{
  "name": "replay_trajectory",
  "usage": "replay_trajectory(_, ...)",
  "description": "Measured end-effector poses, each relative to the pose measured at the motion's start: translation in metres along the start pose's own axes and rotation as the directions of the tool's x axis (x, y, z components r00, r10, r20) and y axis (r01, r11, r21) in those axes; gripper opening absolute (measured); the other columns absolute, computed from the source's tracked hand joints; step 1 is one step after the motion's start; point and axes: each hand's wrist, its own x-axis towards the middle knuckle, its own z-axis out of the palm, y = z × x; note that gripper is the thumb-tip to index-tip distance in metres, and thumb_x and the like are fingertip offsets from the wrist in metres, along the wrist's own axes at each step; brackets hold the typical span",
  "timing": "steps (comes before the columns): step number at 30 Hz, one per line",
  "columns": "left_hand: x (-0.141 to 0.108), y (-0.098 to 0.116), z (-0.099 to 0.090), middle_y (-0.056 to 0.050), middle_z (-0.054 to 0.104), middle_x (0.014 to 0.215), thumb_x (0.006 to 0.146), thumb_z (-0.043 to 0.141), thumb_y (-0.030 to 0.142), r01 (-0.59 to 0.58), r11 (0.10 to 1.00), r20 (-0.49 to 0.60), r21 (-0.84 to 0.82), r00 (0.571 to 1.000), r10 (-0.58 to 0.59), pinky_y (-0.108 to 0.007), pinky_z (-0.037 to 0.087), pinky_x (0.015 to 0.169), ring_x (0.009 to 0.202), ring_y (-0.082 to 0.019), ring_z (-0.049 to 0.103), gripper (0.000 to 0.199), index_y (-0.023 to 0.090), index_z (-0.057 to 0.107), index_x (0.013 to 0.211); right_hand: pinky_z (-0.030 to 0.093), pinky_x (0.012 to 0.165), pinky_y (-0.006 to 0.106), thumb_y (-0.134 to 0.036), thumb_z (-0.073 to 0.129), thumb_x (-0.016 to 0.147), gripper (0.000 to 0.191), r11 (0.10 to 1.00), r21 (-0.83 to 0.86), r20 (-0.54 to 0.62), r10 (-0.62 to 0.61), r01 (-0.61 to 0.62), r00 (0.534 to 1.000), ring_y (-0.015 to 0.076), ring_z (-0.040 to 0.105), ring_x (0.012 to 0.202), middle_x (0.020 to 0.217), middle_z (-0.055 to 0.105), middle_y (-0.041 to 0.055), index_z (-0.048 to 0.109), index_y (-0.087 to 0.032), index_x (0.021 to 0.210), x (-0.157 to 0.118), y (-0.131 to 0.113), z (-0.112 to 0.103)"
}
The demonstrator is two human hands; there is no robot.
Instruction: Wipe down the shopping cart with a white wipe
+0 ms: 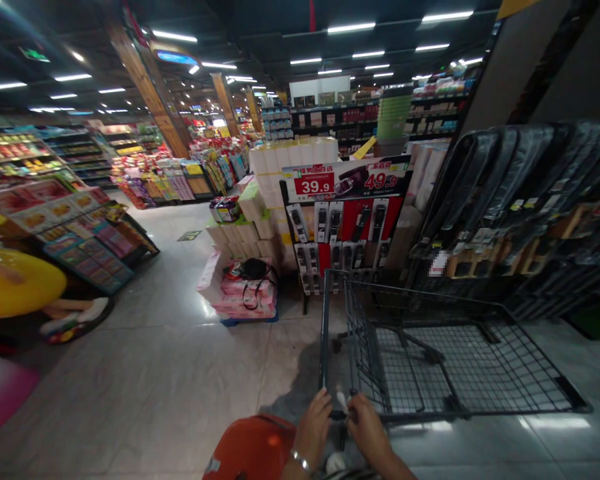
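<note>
A dark wire shopping cart point(430, 360) stands at the lower right, with nothing visible in its basket. My left hand point(314, 421), with a silver bracelet at the wrist, is closed on the near end of the cart handle point(324, 333). Just right of it, my right hand point(367, 423) has its fingers curled at the cart's near corner; what they hold is hidden. A small white object point(342, 401) shows between the hands. Something orange point(255, 448) lies at the bottom, left of my left hand.
A belt display point(347, 180) with price signs stands beyond the cart. Pink packages point(245, 297) topped by a black item are stacked left of it. Dark wrapped goods point(505, 180) hang at right. A slanted shelf point(87, 233) and yellow figure point(20, 283) are at left.
</note>
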Motion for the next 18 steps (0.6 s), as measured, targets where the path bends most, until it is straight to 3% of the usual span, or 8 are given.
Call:
replay_trajectory(7,0.002,-0.002,-0.008,-0.008,0.063,0.127,0.081,0.037,0.007,0.055,0.982,0.031,-0.183,0.998,-0.05,-0.046,0.045,0.107,0.132,-0.019,0.046,0.045,0.02,0.063,0.114,0.042,0.089,0.024,0.001,0.043,0.065,0.036,0.998,0.003,0.059,-0.063,0.063,0.996,0.0172,0.061,0.099,0.1,0.061,0.0068,0.064,-0.02,0.086,-0.006,-0.008,0.004)
replay_trajectory(13,-0.005,0.009,-0.004,-0.01,0.06,0.131,0.085,0.037,0.017,0.166,0.936,-0.011,-0.312,0.984,-0.178,-0.048,0.041,0.11,0.132,-0.02,0.047,0.039,0.02,0.066,0.111,0.042,0.081,0.024,0.004,0.042,0.059,0.033,0.997,-0.018,0.087,-0.072,0.074,0.994,0.0165,0.06,0.087,0.089,0.059,0.0044,0.059,-0.02,0.074,-0.013,0.008,-0.01)
replay_trajectory(16,-0.004,0.014,0.002,-0.011,0.057,0.135,0.087,0.038,0.024,0.264,0.895,-0.064,-0.36,0.95,-0.306,-0.048,0.037,0.112,0.131,-0.021,0.047,0.041,0.02,0.062,0.119,0.042,0.078,0.024,0.005,0.041,0.059,0.032,0.997,-0.017,0.084,-0.069,0.071,0.994,0.0168,0.06,0.083,0.083,0.058,0.0033,0.055,-0.021,0.07,-0.012,0.013,-0.019)
replay_trajectory(18,-0.001,0.014,0.005,-0.014,0.054,0.138,0.088,0.036,0.03,0.352,0.852,-0.102,-0.388,0.902,-0.42,-0.049,0.036,0.112,0.131,-0.022,0.048,0.045,0.017,0.057,0.125,0.042,0.078,0.024,0.005,0.041,0.061,0.032,0.997,-0.006,0.086,-0.08,0.081,0.993,0.0171,0.06,0.085,0.084,0.059,0.0039,0.056,-0.021,0.072,-0.009,0.011,-0.021)
